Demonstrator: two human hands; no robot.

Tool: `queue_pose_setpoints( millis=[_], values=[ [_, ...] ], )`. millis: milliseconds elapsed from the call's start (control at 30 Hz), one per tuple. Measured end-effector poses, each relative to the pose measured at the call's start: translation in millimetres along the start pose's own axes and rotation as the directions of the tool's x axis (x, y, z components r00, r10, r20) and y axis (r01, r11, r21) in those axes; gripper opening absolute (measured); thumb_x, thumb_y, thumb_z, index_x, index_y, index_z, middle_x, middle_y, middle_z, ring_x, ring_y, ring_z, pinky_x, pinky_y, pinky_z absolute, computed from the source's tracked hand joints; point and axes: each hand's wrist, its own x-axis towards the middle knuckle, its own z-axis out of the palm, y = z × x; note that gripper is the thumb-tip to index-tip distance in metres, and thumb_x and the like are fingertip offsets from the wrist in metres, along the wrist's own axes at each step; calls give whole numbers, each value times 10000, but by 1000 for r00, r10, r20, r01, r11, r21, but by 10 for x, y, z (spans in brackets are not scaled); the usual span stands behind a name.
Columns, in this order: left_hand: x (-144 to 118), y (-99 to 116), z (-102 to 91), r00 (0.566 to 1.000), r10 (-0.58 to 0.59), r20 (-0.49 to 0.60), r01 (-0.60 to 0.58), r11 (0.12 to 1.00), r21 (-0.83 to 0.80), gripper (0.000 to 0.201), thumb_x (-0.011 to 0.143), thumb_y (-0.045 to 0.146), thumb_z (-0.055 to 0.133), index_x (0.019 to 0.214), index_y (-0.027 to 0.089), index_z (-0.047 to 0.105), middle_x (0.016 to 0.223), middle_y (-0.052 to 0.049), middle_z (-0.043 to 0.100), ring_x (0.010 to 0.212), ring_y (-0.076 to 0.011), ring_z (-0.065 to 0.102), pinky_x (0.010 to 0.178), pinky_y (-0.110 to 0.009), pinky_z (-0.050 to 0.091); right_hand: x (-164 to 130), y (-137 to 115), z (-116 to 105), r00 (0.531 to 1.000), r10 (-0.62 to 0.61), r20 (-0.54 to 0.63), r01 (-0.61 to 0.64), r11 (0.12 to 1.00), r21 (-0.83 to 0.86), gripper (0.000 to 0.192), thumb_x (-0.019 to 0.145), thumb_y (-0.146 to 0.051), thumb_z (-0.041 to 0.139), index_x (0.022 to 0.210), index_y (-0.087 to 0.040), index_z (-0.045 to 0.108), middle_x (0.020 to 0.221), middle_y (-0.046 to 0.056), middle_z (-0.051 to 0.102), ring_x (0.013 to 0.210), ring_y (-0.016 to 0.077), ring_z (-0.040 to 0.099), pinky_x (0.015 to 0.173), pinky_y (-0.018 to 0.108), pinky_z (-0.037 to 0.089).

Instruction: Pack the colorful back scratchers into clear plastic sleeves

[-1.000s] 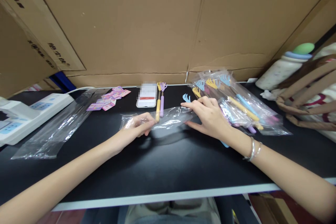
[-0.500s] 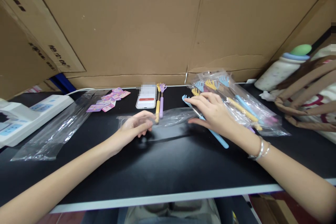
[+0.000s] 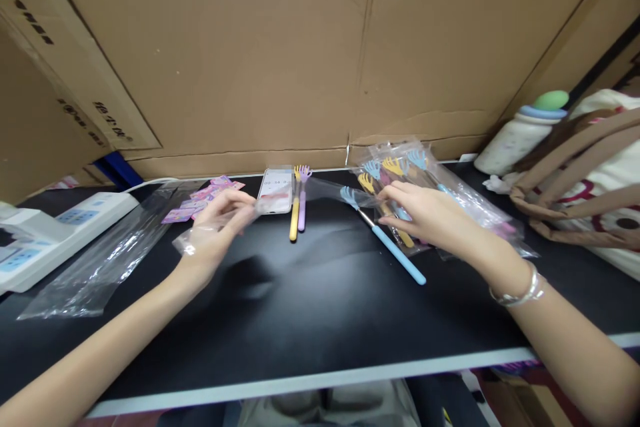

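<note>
My left hand [image 3: 217, 233] pinches a thin clear plastic sleeve [image 3: 186, 240], part of which lies over the wrist. The sleeve stretches across to my right hand [image 3: 425, 213], whose fingers are closed on its other end. Just below the right fingers, a light blue back scratcher [image 3: 400, 257] lies slanted on the black table. A yellow back scratcher [image 3: 294, 217] and a purple back scratcher [image 3: 302, 207] rest side by side between the hands. Behind the right hand, several more back scratchers lie in and around a clear plastic bag [image 3: 480, 207].
Pink cards [image 3: 217, 188] and a phone [image 3: 275, 192] lie toward the back. Flat clear sleeves [image 3: 100, 267] and a white power strip [image 3: 95, 213] are at left. A white bottle [image 3: 517, 140] and a cloth bag [image 3: 595, 180] stand at right. Cardboard [image 3: 250, 47] walls the back.
My left hand has moved left and up, drawing the plastic sleeve taut above the table. My right hand has shifted slightly right, off the light blue back scratcher, which stays on the table.
</note>
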Motion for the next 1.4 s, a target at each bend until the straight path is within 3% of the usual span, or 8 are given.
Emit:
queue_pose_setpoints(
  millis=[233, 367, 467, 567, 667, 800, 900, 1400],
  values=[
    [92, 73, -55, 965, 149, -216, -148, 989, 20, 207, 773, 411, 644, 843, 228, 576, 756, 15, 549, 652, -124, 496, 556, -220, 388, -33, -7, 4, 980, 88, 176, -90, 996, 5, 221, 854, -419, 582, 957, -229, 537, 827, 8, 689, 698, 199, 648, 555, 270, 343],
    [162, 121, 12, 940, 270, -209, -240, 958, 157, 183, 796, 373, 633, 850, 209, 575, 784, 16, 571, 677, -123, 516, 617, -232, 403, -27, -89, 8, 956, 77, 283, -90, 995, 35, 176, 865, -392, 571, 867, -221, 530, 754, 3, 679, 664, 195, 648, 539, 262, 315],
    [212, 135, 130, 910, 408, -70, -356, 858, 371, 107, 827, 303, 586, 881, 211, 590, 768, 15, 589, 692, -132, 527, 638, -239, 399, -24, -166, 2, 951, 74, 299, -83, 996, 17, 189, 840, -386, 602, 852, -218, 516, 723, 7, 667, 641, 204, 643, 514, 261, 293],
    [243, 103, 303, 813, 547, 198, -541, 586, 604, 74, 832, 250, 560, 862, 217, 619, 762, 3, 630, 728, -156, 533, 641, -252, 381, -22, -223, -19, 943, 70, 325, -74, 997, 1, 181, 829, -362, 616, 847, -217, 508, 691, 4, 655, 621, 206, 640, 503, 256, 281],
    [227, 24, 501, 687, 528, 500, -694, 272, 667, 142, 889, 266, 501, 858, 219, 632, 772, -17, 653, 787, -181, 545, 637, -274, 359, -20, -255, -42, 934, 68, 351, -76, 997, 8, 146, 829, -309, 615, 861, -214, 509, 702, 6, 657, 628, 203, 645, 505, 252, 295],
    [143, -94, 690, 603, 459, 652, -758, 74, 648, 169, 908, 261, 479, 833, 199, 617, 807, -44, 645, 846, -202, 551, 622, -290, 348, -24, -277, -43, 932, 37, 360, -55, 998, 41, 132, 835, -263, 595, 938, -218, 527, 726, 8, 665, 637, 200, 649, 509, 254, 322],
    [79, -133, 736, 578, 429, 694, -788, 72, 612, 158, 906, 248, 477, 832, 183, 600, 846, -48, 639, 880, -209, 553, 639, -293, 367, -30, -290, -36, 930, 17, 368, -40, 998, 55, 137, 848, -250, 574, 979, -226, 541, 738, 12, 673, 646, 199, 654, 516, 252, 333],
    [-17, -116, 711, 656, 308, 689, -755, 278, 594, 190, 900, 322, 495, 956, 193, 622, 855, -38, 641, 885, -192, 558, 624, -281, 391, 8, -325, -58, 923, 8, 385, -18, 1000, 23, 163, 848, -206, 507, 985, -233, 591, 720, 21, 670, 657, 201, 645, 532, 248, 314]
  ],
)
